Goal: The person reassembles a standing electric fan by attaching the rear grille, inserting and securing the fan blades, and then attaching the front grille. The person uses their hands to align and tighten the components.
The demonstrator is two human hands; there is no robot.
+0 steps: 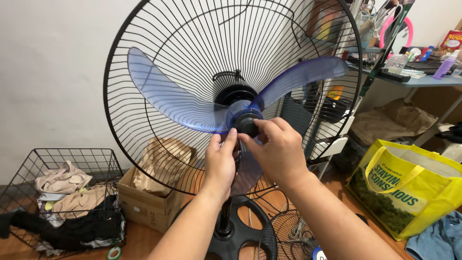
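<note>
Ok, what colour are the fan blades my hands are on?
The fan blades are translucent blue, seen best in the head view, against the black wire guard.

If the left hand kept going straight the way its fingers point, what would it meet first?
The left hand points up toward the black hub cap at the centre of the blue fan blades; its fingertips look nearly on it, so it likely meets that first.

The front of the fan is open, so the hub (246, 121) lies free to reach between the three blue blades (168, 98). Behind them the black wire guard (144, 58) blocks any way through. Low down, a wire basket (29, 163) of clothes and a cardboard box (144, 204) crowd the left; a yellow bag (409, 192) and, apparently, a loose grille (288, 233) crowd the right.
</note>
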